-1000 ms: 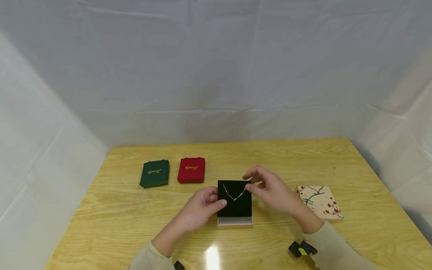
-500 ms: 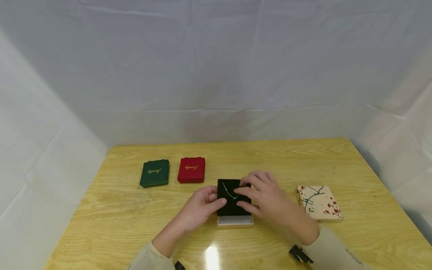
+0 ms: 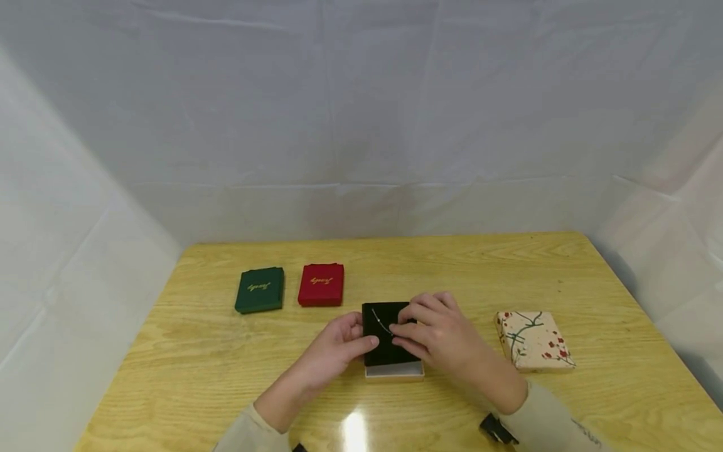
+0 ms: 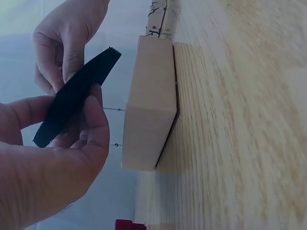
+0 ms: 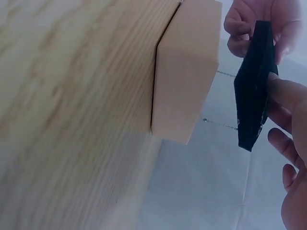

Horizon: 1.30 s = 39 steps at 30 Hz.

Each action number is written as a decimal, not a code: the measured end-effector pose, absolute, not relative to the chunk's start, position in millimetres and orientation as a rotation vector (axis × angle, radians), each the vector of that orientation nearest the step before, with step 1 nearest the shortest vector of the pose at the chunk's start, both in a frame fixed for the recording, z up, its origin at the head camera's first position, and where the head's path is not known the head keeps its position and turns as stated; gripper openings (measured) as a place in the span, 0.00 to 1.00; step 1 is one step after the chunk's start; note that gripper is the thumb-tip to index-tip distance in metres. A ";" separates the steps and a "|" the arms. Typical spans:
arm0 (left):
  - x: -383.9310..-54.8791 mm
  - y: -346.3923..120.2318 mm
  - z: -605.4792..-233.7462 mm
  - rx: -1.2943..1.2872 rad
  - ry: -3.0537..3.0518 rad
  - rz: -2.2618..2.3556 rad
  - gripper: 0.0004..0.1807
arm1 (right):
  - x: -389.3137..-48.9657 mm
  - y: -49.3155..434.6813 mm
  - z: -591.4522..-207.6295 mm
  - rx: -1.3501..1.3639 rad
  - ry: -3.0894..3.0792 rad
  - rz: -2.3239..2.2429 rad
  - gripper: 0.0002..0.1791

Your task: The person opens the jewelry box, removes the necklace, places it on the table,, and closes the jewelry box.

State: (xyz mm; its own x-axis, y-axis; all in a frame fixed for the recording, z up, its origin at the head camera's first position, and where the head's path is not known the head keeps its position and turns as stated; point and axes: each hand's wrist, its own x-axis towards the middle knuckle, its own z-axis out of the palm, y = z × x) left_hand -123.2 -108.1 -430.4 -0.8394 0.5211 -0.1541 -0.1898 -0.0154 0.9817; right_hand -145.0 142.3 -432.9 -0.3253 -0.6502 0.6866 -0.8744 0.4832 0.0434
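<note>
A square black jewelry pad (image 3: 378,351) carries a fine silver necklace (image 3: 378,319) across its upper face. Over the shallow cardboard box base (image 3: 393,378) the pad is held up, apart from it in both wrist views, and chain ends (image 5: 221,124) hang beneath. My left hand (image 3: 333,351) grips the pad's left edge, thumb on top. My right hand (image 3: 443,336) is over the pad's right half, fingers bent, thumb and forefinger tips close together at the necklace's pendant. The right part of the chain is hidden under those fingers.
A floral-patterned box lid (image 3: 535,340) lies to the right on the wooden table (image 3: 226,376). Farther back on the left are a green jewelry box (image 3: 260,290) and a red jewelry box (image 3: 321,284). White cloth (image 3: 361,125) hangs behind the table.
My right hand has moved left from the pad's upper right edge onto the necklace, and its thumb and forefinger have drawn together. My left hand keeps its hold on the pad.
</note>
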 end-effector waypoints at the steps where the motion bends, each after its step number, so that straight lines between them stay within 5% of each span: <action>1: -123.0 -108.0 -429.9 0.344 1.779 1.906 0.22 | -144.8 142.0 -433.0 1.249 -2.084 0.447 0.14; 23: -120.9 -101.6 -429.1 0.348 1.821 1.879 0.20 | -149.6 139.1 -424.1 1.302 -2.034 0.520 0.00; 39: -119.4 -100.5 -431.6 0.358 1.850 1.851 0.22 | -164.6 133.3 -404.2 1.302 -2.165 0.695 0.11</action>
State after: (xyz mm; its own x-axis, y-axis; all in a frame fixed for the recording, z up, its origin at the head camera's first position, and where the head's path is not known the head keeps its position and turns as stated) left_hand -119.4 -100.5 -431.6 -0.8428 0.5145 -0.1579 -0.1582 0.0436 0.9864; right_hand -164.6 133.3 -404.2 -0.4061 -0.6349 0.6572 -0.8988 0.4075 -0.1616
